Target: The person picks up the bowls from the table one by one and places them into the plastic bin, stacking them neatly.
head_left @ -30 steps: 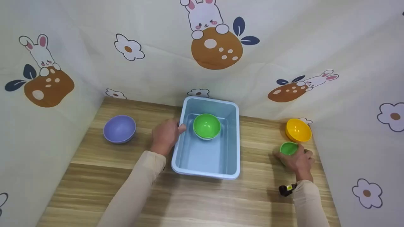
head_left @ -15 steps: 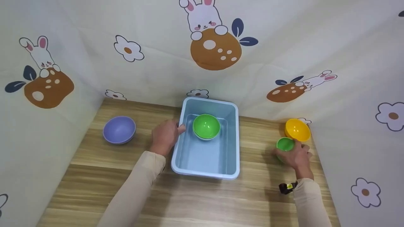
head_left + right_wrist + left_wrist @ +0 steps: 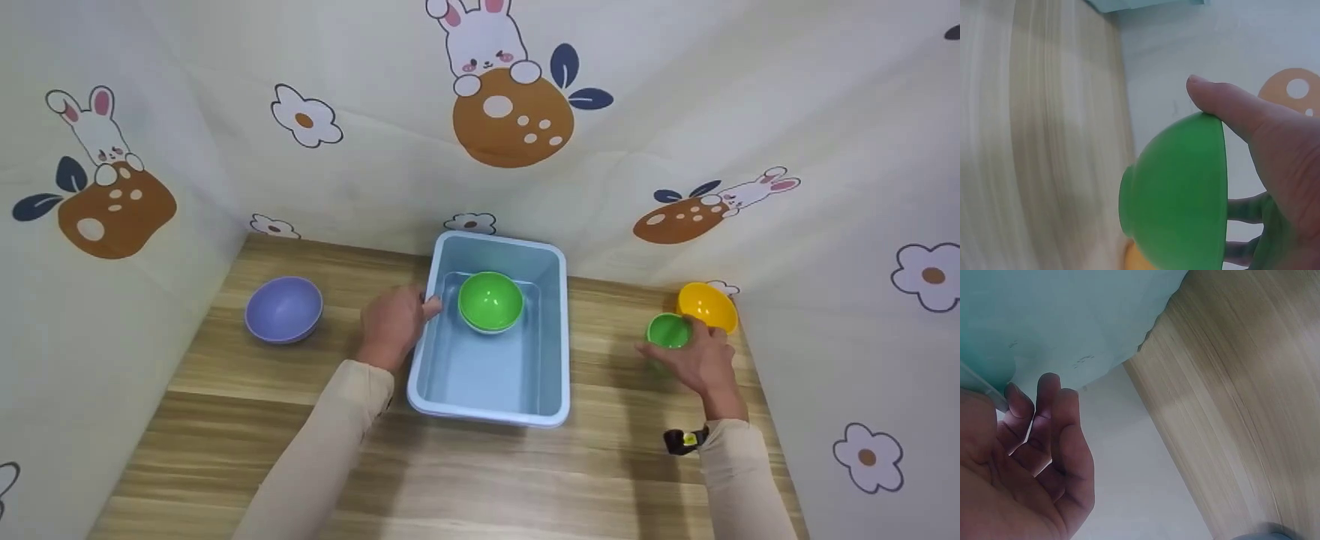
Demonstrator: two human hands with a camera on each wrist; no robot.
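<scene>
A light blue plastic basin [image 3: 564, 352] stands mid-table in the head view. My left hand [image 3: 391, 326] grips its left rim, thumb over the edge and fingers outside; the left wrist view shows these fingers [image 3: 1067, 433] curled beside the wall. Inside the basin sits a bright green bowl [image 3: 491, 300], a pale edge showing beneath it. At the right, my right hand [image 3: 705, 360] pinches a darker green bowl [image 3: 667, 330] by its rim. In the right wrist view this bowl [image 3: 1179, 191] is held above the table, thumb at one side of the rim and fingers at the other.
A yellow bowl [image 3: 709, 304] stands just behind the right hand, near the right wall. On the left lies a purple bowl [image 3: 283, 309]. Printed cloth [image 3: 360, 187] walls in the wooden table [image 3: 480, 480] at the back and both sides.
The right hand has lifted the darker green bowl and brought it a little to the left and away from me. My left hand and the basin stay in place.
</scene>
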